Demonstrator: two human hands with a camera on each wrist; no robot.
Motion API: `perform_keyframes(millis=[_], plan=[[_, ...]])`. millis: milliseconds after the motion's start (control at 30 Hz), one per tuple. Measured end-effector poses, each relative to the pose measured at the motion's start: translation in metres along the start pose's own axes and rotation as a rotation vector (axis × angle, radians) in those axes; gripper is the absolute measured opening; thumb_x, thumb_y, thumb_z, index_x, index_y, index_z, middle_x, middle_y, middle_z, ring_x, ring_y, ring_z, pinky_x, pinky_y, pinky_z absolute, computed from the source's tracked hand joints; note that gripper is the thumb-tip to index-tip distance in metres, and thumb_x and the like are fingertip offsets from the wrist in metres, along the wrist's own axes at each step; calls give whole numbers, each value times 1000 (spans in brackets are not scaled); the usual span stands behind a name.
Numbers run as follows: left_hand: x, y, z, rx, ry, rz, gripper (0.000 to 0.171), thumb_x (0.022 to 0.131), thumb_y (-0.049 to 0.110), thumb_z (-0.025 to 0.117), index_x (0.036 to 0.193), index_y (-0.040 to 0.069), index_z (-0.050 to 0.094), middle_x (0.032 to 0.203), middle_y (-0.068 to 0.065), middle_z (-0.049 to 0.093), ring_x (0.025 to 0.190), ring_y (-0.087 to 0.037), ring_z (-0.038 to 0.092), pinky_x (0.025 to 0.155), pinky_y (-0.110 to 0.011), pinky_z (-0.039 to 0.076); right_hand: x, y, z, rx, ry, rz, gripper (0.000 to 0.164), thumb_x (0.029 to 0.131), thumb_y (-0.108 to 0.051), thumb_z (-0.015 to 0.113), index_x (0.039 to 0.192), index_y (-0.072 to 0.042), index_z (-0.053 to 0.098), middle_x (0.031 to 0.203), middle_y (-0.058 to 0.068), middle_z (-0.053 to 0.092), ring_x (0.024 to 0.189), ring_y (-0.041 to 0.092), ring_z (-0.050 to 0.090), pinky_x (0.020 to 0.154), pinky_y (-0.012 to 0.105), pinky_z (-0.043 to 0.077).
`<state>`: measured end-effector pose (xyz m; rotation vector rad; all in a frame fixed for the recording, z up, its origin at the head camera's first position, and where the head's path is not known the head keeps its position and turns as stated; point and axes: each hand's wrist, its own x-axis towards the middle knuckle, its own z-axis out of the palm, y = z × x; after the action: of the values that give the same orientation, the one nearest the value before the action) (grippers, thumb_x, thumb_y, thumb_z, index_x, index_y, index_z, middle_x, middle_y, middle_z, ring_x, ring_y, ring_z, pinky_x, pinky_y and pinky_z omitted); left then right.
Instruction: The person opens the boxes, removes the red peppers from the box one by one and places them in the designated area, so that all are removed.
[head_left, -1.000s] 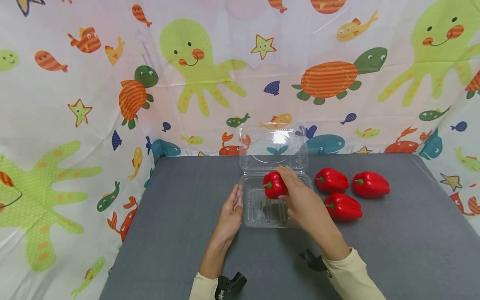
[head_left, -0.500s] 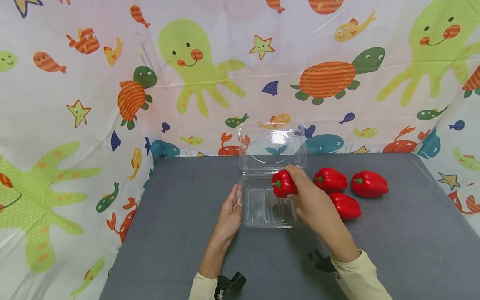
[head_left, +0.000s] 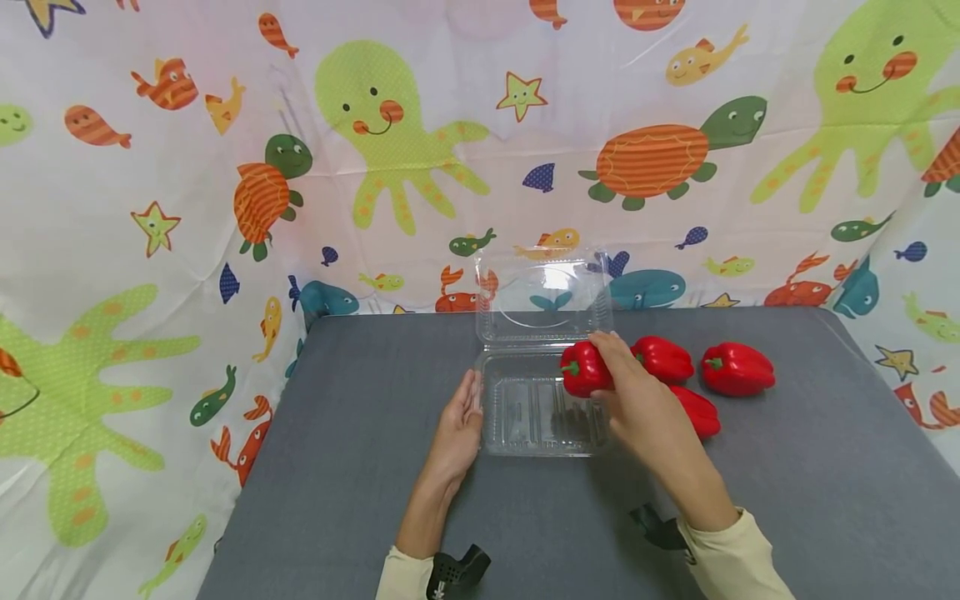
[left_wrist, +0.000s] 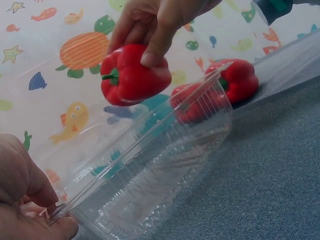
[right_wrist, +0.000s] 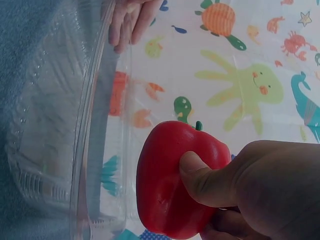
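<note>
My right hand [head_left: 645, 408] grips a red bell pepper [head_left: 585, 370] with a green stem, thumb on one side and fingers on the other. The bell pepper [left_wrist: 131, 77] hangs above the right part of a clear plastic clamshell container [head_left: 517, 446], with air between it and the rim in the left wrist view. The lid [head_left: 510, 321] stands raised at the back. My left hand [head_left: 457, 425] is at the container's left side, pinching its rim between thumb and fingers. Inside the tray only ribbed plastic and a shadow show.
Right of the container lie three more red bell peppers on the grey table [head_left: 360, 400]: one behind [head_left: 663, 358], one in front [head_left: 697, 412] partly hidden by my right hand, and one farther right [head_left: 738, 368]. A sea-animal printed curtain [head_left: 465, 100] hangs behind the table.
My right hand has drifted rightward with the bell pepper, from over the middle of the container to its right side. The left hand and the container have stayed in place.
</note>
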<state>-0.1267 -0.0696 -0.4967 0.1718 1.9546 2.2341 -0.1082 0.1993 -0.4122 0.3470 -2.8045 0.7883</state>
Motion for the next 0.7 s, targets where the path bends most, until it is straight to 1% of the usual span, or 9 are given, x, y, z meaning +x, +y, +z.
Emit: perform_keyframes(millis=[100,333,467,567,700], plan=[[0,0,0,10,1,-2,64,109,-7,32,168,-1,8,176,-13,14,162,-24,12,131,-41,12,-1,3,-2,-7,-1,7,102,77,-3,92,163,-9,38,164,20,43,149,46,42,88,63,59],[0,3,1,4,6,6,64,108,-8,32,168,-1,9,176,-14,15,162,-24,12,131,-40,12,-4,8,-6,-36,7,8,102,76,-2,93,162,-8,39,163,22,44,142,49,49,81,60,63],[-1,1,1,4,3,13,64,109,-8,31,168,-1,9,176,-15,15,162,-25,12,131,-40,12,-7,11,-9,-45,15,8,101,77,-1,92,162,-7,39,163,22,44,141,50,50,80,60,63],[-1,1,1,0,1,10,64,109,-8,31,168,-1,8,176,-15,15,162,-24,12,131,-39,12,-9,13,-12,-48,20,16,101,77,-1,92,162,-7,38,163,23,43,142,51,49,82,63,62],[-2,0,1,-7,1,1,64,109,-8,31,168,-1,8,176,-14,14,162,-24,12,131,-38,12,-13,16,-15,-51,31,19,100,78,-1,91,162,-8,38,163,23,43,139,52,51,84,65,60]])
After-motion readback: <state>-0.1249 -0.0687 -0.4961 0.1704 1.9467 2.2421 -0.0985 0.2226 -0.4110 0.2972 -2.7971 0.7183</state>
